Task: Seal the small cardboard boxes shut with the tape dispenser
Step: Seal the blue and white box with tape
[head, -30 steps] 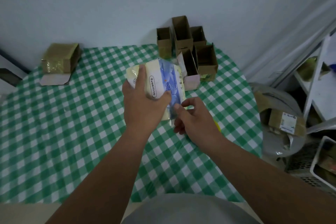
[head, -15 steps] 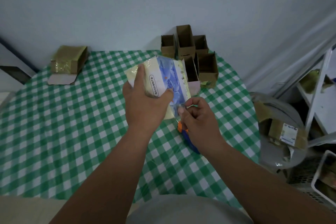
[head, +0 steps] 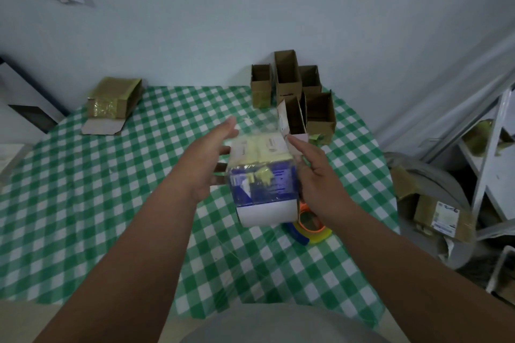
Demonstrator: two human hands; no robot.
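— At centre frame, what is going on with that printed box (head: pixel 262 175)?

— It sits between both hands, just above the checked tablecloth (head: pixel 83 203). The left hand (head: pixel 207 164) is on its left side with fingers straight and spread, the thumb reaching past the top edge. The right hand (head: pixel 315 175) lies flat against its right side, fingers stretched forward together. Neither curls round it; I'd judge they are squeezing it from both sides to carry or turn it.

— Why hold it that way?

— Probably to bring an untaped face round. Glossy tape already covers the blue side facing the camera, and a white flap hangs open at the lower edge.

— Where is the tape dispenser (head: pixel 309 227)?

— Lying on the cloth just below the right wrist, lower right of the box, orange and blue with a yellow roll. Nobody holds it.

— And the other boxes?

— A cluster of open brown boxes (head: pixel 295 92) stands upright at upper centre-right, seemingly waiting their turn. One taped brown box (head: pixel 114 101) lies on its side at upper left, well apart, likely set aside as finished.
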